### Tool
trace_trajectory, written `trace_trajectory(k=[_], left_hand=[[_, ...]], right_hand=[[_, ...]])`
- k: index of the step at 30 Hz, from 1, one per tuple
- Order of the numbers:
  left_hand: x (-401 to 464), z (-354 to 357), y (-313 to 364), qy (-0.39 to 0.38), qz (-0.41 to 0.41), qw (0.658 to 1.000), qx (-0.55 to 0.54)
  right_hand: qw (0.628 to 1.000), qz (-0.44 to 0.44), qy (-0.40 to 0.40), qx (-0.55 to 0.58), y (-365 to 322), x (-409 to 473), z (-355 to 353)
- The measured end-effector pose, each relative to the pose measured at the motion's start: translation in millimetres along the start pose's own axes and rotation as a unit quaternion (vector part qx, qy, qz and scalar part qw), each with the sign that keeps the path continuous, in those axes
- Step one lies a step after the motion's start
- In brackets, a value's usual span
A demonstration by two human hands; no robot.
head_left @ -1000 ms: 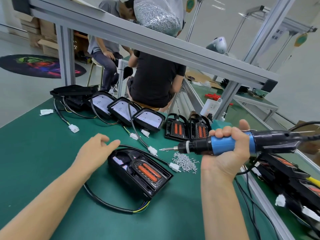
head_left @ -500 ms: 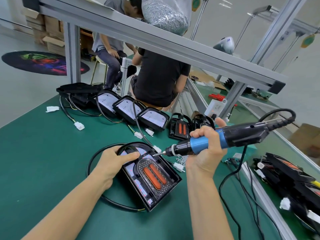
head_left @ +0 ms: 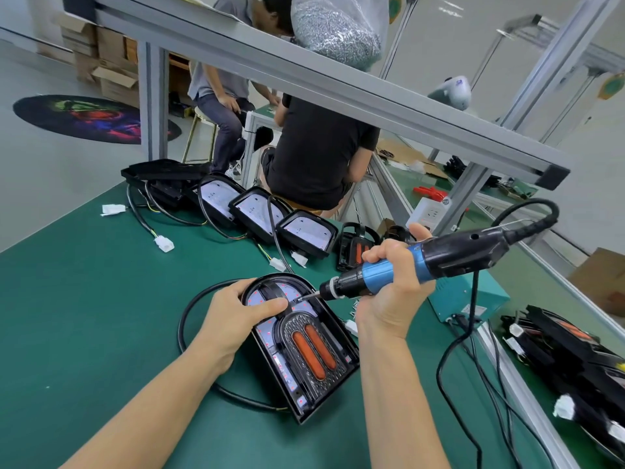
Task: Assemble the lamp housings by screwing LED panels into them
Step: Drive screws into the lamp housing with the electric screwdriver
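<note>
Black plastic housing: lamp housing (head_left: 304, 350) is lying face-up on the green mat (head_left: 84, 316), arched end pointing away from the person, flat end toward them; long axis running near-to-far, leaning a little rightward at the near end
White board inside: LED panel (head_left: 267, 333) is sitting in the housing around the two orange lenses (head_left: 314, 350); red dots showing along it
Left hand: left hand (head_left: 236, 313) is gripping the arched end's left rim, thumb lying flat across the panel; fingers are curling round the edge, pinning the housing down
Right hand: right hand (head_left: 392, 286) is clenching the blue barrel of the electric screwdriver (head_left: 422, 262); thumb raised
Bit: tip is meeting the panel just right of the left thumb, near the arch; tool is slanting down from upper right to lower left
Deciding relation: screw point is lying directly ahead of the bit, between the two hands; right hand nearer
Screw itself: too small to tell
Loose screws: small pile (head_left: 355, 304) is lying just beyond the right wrist
Judgement: driving appears under way at an upper fastening point
</note>
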State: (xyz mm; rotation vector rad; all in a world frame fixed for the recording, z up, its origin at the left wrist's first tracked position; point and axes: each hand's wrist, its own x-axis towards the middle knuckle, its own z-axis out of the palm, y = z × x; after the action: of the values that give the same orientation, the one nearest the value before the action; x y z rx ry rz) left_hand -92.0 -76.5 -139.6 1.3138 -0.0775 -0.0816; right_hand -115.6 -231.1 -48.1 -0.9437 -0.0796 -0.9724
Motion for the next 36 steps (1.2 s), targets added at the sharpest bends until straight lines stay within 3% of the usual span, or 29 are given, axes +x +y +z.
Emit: trace_trajectory(k=[14,17,24,36], left_hand=[[-1.2,-1.4,-4.1,-0.001,0.026,0.999,0.019],[-2.4,-3.3,-7.2,0.013,0.039,0.999,0.022],[-3.5,-1.5,-10.4,0.033,0.047,0.998,0.004],[-7.8,-1.1,-8.5,0.040,0.053,0.997,0.036]], right_hand=[[0.999,-0.002,-0.029,-0.022,3.2,-1.0,3.1],[0.997,0.015,-0.068,-0.028,0.3,-1.2,0.4],[0.961,0.149,-0.211,-0.102,-17.8,11.7,-7.2],[0.972,0.121,-0.176,-0.097,-16.4,-0.6,10.4]])
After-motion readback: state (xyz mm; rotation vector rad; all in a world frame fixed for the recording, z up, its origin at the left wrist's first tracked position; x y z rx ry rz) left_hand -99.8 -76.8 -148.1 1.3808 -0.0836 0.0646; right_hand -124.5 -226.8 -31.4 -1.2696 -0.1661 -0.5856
